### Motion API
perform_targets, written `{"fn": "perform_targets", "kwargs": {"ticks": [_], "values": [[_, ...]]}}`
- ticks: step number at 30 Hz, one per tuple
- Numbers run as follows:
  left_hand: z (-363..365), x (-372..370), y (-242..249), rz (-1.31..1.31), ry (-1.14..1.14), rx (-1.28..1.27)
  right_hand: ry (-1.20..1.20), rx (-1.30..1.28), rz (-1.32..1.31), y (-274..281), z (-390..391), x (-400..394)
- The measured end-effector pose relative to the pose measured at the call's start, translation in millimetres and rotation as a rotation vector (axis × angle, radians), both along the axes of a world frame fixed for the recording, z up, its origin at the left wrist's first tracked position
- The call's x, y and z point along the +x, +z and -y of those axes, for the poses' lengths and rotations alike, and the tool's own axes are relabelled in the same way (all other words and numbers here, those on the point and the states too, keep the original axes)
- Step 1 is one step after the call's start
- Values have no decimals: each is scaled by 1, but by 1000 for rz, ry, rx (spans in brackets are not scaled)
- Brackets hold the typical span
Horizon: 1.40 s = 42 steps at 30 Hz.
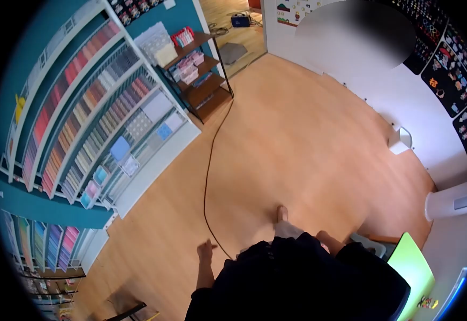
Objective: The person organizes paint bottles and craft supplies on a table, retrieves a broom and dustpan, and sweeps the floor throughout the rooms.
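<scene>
My left hand point(206, 250) hangs beside my body over the wooden floor, with one finger or thumb sticking out to the right; I see nothing held in it. In the view it is nearest to a long dark cable point(207, 176), which runs across the floor, but I see no grip on it. Close against my dark clothing is my right hand point(325, 238), partly covered; its fingers do not show clearly. Below my body one foot point(282, 214) is stretched forward on the floor point(297, 144).
White wall racks point(137, 64) with rows of coloured items stand at left. Beyond them is a brown shelf unit point(206, 88) beside a doorway point(238, 40). A white bin point(401, 140) sits by the right wall. A green table point(412, 273) and a chair point(370, 245) are close on my right.
</scene>
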State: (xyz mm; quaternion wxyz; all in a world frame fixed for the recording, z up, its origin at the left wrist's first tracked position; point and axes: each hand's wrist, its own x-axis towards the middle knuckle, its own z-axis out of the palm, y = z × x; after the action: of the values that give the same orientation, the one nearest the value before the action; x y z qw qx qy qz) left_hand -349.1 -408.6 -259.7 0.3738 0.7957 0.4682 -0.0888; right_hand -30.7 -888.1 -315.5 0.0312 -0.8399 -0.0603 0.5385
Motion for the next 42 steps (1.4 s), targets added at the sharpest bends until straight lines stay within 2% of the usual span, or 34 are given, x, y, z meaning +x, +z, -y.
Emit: {"fn": "perform_targets", "kwargs": {"ticks": [2, 3, 4, 5, 7, 10, 11, 13, 15, 16, 17, 18, 19, 20, 21, 22, 23, 25, 27, 29, 31, 33, 35, 37, 39, 40, 41, 42], "values": [[22, 12, -2, -330, -309, 359, 134, 111, -13, -25, -39, 95], [29, 11, -2, -395, -375, 308, 651, 260, 275, -72, -49, 141], [33, -11, -73, -605, -521, 392, 850, 415, 654, -85, -65, 182], [40, 0, -52, -446, -343, 83, 742, 374, 551, -58, -96, 222], [34, 14, -50, -566, -343, 40, 217, 560, 550, -19, -137, 283], [13, 85, -43, -583, -326, 2, -437, 694, 356, 28, -185, 347], [2, 112, -44, -583, -343, 0, -488, 700, 305, 29, -196, 366], [-25, 171, -52, -575, -389, 5, 175, 678, 434, -20, -191, 408], [-61, 238, -58, -567, -471, 30, 570, 455, 578, -89, -176, 435], [-84, 272, -64, -559, -534, 59, 429, 370, 515, -50, -179, 437], [-107, 311, -66, -550, -615, 106, 586, 321, 505, -73, -164, 444], [-132, 356, -70, -529, -692, 179, 492, 142, 342, -91, -148, 449], [-149, 420, -39, -524, -527, 24, 353, 65, 249, -92, -136, 454], [-174, 461, -58, -557, -840, 293, 200, -49, 83, -70, -132, 460], [-205, 503, -77, -404, -561, 29, 169, -75, 34, -49, -132, 469], [-231, 543, -105, -380, -523, 1, 197, -82, 38, -36, -131, 477], [-254, 605, -97, -449, -350, -139, 226, -87, 42, -24, -131, 488], [-281, 731, -41, -303, -383, 32, 302, -106, 56, -11, -142, 517], [-315, 836, -64, -33, -389, 125, 394, -120, 84, -2, -165, 557], [-327, 948, -4, 112, -249, -40, 440, -110, 127, -2, -199, 608], [-343, 1033, 10, 225, -216, -86, 144, 12, 212, 0, -234, 661], [-355, 1092, 34, 243, -223, -62, -47, 104, 198, -32, -249, 717], [-371, 1137, 39, 185, -233, -12, -443, 166, 198, -134, -236, 781], [-394, 1133, 15, 20, -268, 60, -167, 84, 36, -96, -303, 887], [-419, 1111, -10, -199, -417, 79, -83, 97, -88, -48, -382, 999], [-431, 1109, -5, -325, -473, 38, 107, 111, -117, -58, -404, 1058], [-440, 1105, -1, -448, -526, -12, 277, 132, 10, -52, -427, 1115], [-447, 1097, -6, -473, -494, -9, 656, 201, 452, -97, -434, 1164]]}}
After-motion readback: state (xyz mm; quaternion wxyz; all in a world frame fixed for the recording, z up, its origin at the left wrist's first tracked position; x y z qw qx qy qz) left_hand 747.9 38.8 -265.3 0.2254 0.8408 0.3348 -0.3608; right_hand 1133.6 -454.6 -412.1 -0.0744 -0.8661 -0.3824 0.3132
